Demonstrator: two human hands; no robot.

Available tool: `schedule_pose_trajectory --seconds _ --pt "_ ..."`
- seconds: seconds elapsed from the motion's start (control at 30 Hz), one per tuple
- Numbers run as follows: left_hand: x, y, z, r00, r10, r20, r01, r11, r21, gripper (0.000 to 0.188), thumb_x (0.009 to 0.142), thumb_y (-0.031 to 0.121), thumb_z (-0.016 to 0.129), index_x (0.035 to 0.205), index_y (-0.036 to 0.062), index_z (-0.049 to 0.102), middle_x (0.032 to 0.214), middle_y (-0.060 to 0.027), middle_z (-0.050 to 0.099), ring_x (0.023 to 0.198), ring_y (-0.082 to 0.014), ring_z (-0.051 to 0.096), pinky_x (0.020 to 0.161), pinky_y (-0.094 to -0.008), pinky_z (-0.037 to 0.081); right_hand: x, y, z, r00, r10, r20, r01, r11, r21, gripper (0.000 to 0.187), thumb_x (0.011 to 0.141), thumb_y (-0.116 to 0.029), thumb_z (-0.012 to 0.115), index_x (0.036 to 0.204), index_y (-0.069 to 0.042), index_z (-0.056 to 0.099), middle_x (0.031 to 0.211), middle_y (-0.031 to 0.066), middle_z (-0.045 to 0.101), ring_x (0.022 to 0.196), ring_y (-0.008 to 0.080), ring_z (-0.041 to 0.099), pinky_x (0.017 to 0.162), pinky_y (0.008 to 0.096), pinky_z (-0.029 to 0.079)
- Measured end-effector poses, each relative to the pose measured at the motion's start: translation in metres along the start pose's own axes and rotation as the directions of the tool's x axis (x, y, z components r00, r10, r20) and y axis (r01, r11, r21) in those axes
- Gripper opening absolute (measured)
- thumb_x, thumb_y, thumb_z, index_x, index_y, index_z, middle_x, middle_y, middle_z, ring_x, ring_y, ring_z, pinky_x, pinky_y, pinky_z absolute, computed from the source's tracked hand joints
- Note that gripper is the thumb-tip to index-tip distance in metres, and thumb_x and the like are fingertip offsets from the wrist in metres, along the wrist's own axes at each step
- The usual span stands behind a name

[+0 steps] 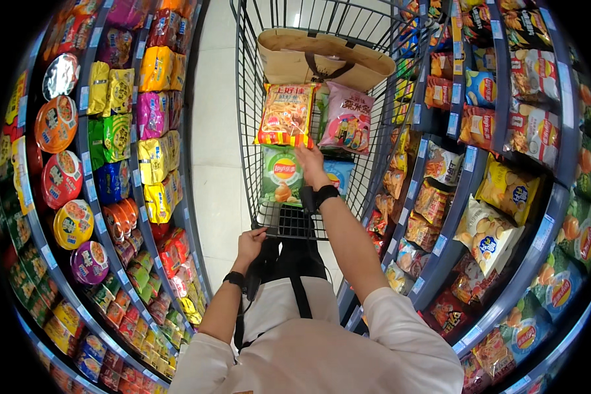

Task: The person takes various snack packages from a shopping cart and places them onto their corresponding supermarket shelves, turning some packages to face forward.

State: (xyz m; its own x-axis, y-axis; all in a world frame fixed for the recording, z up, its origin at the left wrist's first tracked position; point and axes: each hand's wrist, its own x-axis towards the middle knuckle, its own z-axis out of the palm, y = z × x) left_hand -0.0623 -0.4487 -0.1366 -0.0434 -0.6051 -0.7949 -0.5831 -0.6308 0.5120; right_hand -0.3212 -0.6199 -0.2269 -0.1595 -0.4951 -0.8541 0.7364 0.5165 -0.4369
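A dark wire shopping cart [241, 98] stands in front of me. My left hand [251, 244] is at its near rim, with the fingers closed on the bar at the corner. My right hand [312, 165] reaches into the cart. Its fingers are closed at the lower edge of a yellow-and-red snack bag [287, 111], and some fingertips are hidden by the bag. To the right of that bag leans a pink snack bag [349, 118]. Nearer to me lie a green chip bag [281, 174] and a blue chip bag [339, 172], the blue one partly behind my right wrist.
A brown paper carrier bag [295, 54] with dark handles lies across the cart's far part. Shelves of instant noodle tubs [60, 177] and packets line the left side. On the right, shelves hold snack bags, with a white bag [487, 233] jutting forward. Pale floor tiles [217, 184] show left of the cart.
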Motion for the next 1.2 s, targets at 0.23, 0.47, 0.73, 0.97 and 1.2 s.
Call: schedule_pose_trajectory --seconds 0.23,0.47,0.73,0.97,1.2 --pt "0.01 -0.007 -0.011 0.986 0.044 0.158 -0.054 0.997 0.058 0.028 0.094 0.014 0.06 0.114 -0.0021 0.068 0.084 -0.0132 0.074 0.079 -0.0187 0.073 0.072 -0.0294 0.055 -0.087 0.0 0.018 0.993 -0.112 0.041 0.109 0.991 0.078 0.032 0.096 -0.006 0.057 0.127 -0.004 0.053 0.119 0.0118 0.062 0.103 0.0245 0.066 0.086 0.0346 0.056" --pt "0.043 0.006 -0.038 0.952 0.028 0.306 0.046 0.971 -0.233 0.024 0.1 0.02 0.053 0.116 0.0056 0.062 0.089 -0.0067 0.072 0.074 -0.0136 0.066 0.063 -0.0247 0.051 -0.144 0.01 0.004 0.956 -0.285 0.064 0.291 0.947 -0.138 0.032 0.084 -0.009 0.065 0.115 -0.001 0.062 0.086 0.0049 0.065 0.071 0.0144 0.062 0.061 0.0291 0.051" --pt "0.009 0.073 -0.057 0.516 0.008 0.857 0.652 0.645 -0.398 0.077 0.093 0.073 0.033 0.137 0.0107 0.047 0.138 -0.0113 0.053 0.123 -0.0283 0.052 0.105 -0.0442 0.04 -0.297 0.02 -0.044 0.886 -0.443 0.133 0.443 0.729 -0.522 0.04 0.096 -0.024 0.055 0.128 -0.001 0.058 0.109 0.0091 0.063 0.086 0.0164 0.065 0.074 0.0291 0.055" --pt "-0.044 0.08 -0.046 0.367 0.114 0.923 0.608 0.722 -0.331 0.082 0.093 0.072 0.037 0.149 0.0121 0.036 0.149 -0.0079 0.044 0.133 -0.0281 0.046 0.111 -0.0466 0.034 -0.415 0.099 -0.044 0.793 -0.608 0.025 0.52 0.657 -0.545 0.04 0.096 -0.022 0.053 0.132 -0.004 0.057 0.11 0.0042 0.065 0.093 0.0123 0.057 0.08 0.0273 0.049" --pt "-0.103 0.088 -0.007 0.244 0.125 0.962 0.428 0.876 -0.222 0.078 0.094 0.068 0.042 0.148 0.0114 0.036 0.147 -0.0101 0.046 0.131 -0.0301 0.048 0.109 -0.0485 0.04 -0.517 0.161 -0.067 0.681 -0.719 -0.138 0.571 0.639 -0.515 0.037 0.096 -0.019 0.058 0.129 -0.001 0.057 0.116 0.0084 0.065 0.107 0.0174 0.059 0.096 0.0314 0.046"
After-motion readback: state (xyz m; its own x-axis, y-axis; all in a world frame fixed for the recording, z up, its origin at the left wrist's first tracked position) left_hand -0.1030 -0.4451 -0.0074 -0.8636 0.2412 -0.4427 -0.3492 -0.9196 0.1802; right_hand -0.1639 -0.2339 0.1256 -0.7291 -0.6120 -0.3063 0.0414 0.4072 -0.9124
